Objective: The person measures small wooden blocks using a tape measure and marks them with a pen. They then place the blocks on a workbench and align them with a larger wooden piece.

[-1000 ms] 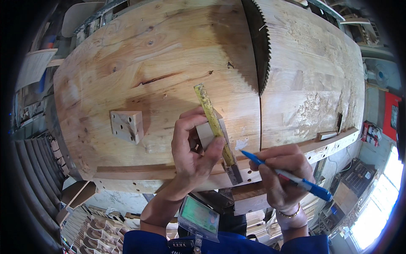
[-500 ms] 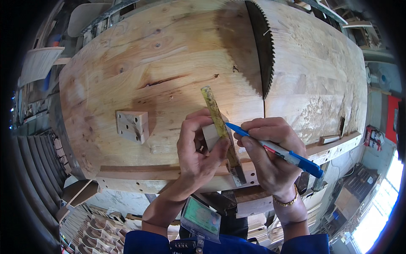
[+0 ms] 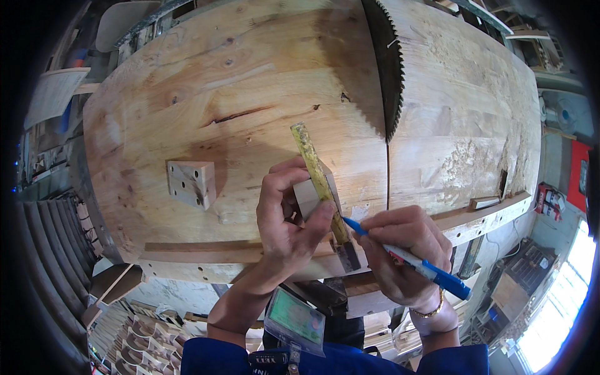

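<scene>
My left hand (image 3: 279, 222) is closed round a pale wooden block (image 3: 305, 199), its thumb pressing a worn yellow straightedge (image 3: 308, 150) across the block. The straightedge slants, and its near end is dark. My right hand (image 3: 406, 250) grips a blue and white pen (image 3: 431, 271) between thumb and fingers. The pen's blue tip meets the right side of the straightedge, just below my left thumb; whether it touches the wood I cannot tell. Another wooden block (image 3: 190, 184), with several dark holes, rests on the table to the left.
A toothed circular saw blade (image 3: 390, 69) stands up through a slot in the wooden table (image 3: 262, 75) at the far side. A drilled wooden rail (image 3: 181, 270) lines the near edge, with a small wood piece (image 3: 485, 203) at right. Curved wooden parts (image 3: 147, 344) lie lower left.
My right hand has brought the pen tip down along the straightedge toward me. My left hand still holds the block and straightedge. The whole view has shifted slightly.
</scene>
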A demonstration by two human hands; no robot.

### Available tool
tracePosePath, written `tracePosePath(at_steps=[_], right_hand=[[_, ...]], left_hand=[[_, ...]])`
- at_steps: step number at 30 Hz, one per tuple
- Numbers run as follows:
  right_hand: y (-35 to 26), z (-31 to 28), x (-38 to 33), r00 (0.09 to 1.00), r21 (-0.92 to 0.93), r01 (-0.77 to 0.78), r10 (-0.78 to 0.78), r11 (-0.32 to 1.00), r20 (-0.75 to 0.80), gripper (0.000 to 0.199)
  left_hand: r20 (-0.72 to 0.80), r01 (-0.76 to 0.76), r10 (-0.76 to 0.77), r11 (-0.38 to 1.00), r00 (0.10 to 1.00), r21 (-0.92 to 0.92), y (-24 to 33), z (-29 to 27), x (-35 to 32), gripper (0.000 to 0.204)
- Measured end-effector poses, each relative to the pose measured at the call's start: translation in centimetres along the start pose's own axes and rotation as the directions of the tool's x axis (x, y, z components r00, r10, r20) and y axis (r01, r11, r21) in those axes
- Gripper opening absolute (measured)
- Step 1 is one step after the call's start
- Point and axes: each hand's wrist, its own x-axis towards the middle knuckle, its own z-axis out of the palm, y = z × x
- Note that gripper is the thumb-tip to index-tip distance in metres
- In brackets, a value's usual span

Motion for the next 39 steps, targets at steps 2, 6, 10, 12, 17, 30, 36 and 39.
tracePosePath(at_steps=[2, 6, 10, 12, 17, 30, 36, 39], right_hand=[[0.0, -0.7, -0.8, 0.998, 0.008, -0.009, 0.008, 1.000, 0.057, 0.024], [-0.2, -1.9, -2.5, 0.964, 0.314, -0.131, 0.194, 0.941, -0.180, 0.015], [0.9, -2.5, -3.1, 0.962, 0.304, -0.109, 0.178, 0.946, -0.208, 0.011], [2.7, -2.2, -3.9, 0.998, 0.091, -0.052, 0.055, 0.994, -0.034, 0.014], [2.3, 0.9, -4.3, 0.988, -0.139, -0.092, 0.108, 0.986, 0.114, 0.059], [4.7, 4.2, -7.2, 0.939, -0.009, -0.243, 0.233, 0.970, -0.252, 0.030], [4.6, 4.4, -7.4, 0.891, 0.079, -0.336, 0.344, 0.938, -0.296, 0.030], [4.1, 4.6, -7.1, 0.875, 0.141, -0.352, 0.379, 0.925, -0.301, 0.031]], left_hand=[[0.004, -0.010, 0.010, 1.000, 1.000, 0.005, 0.0, 0.1, 0.0, 0.039], [0.002, -0.023, 0.023, 0.999, 1.000, 0.024, -0.1, 0.0, 0.2, 0.039], [-0.014, 0.015, -0.015, 1.000, 1.000, 0.017, -0.1, 0.2, -0.1, 0.038], [-0.018, 0.023, -0.023, 1.000, 1.000, -0.008, -0.1, 0.5, 0.0, 0.039], [-0.051, 0.083, -0.081, 0.996, 0.995, 0.027, 0.6, 0.3, -0.2, 0.040], [0.038, 0.141, -0.153, 0.965, 0.988, 0.220, 0.7, -0.8, -0.4, 0.078], [0.022, 0.159, -0.171, 0.952, 0.985, 0.262, 0.1, -0.8, -0.9, 0.095], [0.026, 0.145, -0.155, 0.962, 0.988, 0.231, 0.2, -0.5, -0.7, 0.091]])
